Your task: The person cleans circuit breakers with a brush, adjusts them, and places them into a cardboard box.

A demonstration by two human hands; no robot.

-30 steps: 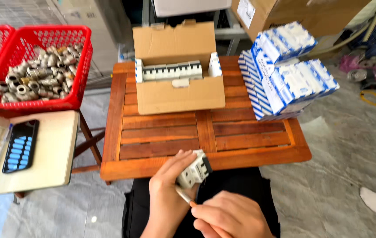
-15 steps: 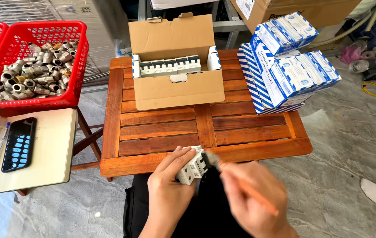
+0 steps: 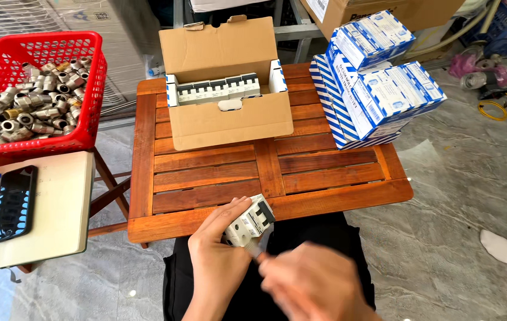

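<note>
blue-white cartons (image 3: 378, 89) stacked right, cardboard box (image 3: 227, 95) centre

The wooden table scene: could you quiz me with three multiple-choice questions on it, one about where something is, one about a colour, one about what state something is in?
1. Where is the basket of metal fittings?
A. left of the table
B. on the table
C. under the table

2. What colour is that basket?
A. blue
B. red
C. green

3. How is the cardboard box on the table?
A. taped shut
B. crushed flat
C. open

Answers:
A, the basket sits beyond the wooden table at its left edge.
B, its mesh walls are red.
C, the cardboard box has its lid up, showing a row of breakers.
</note>
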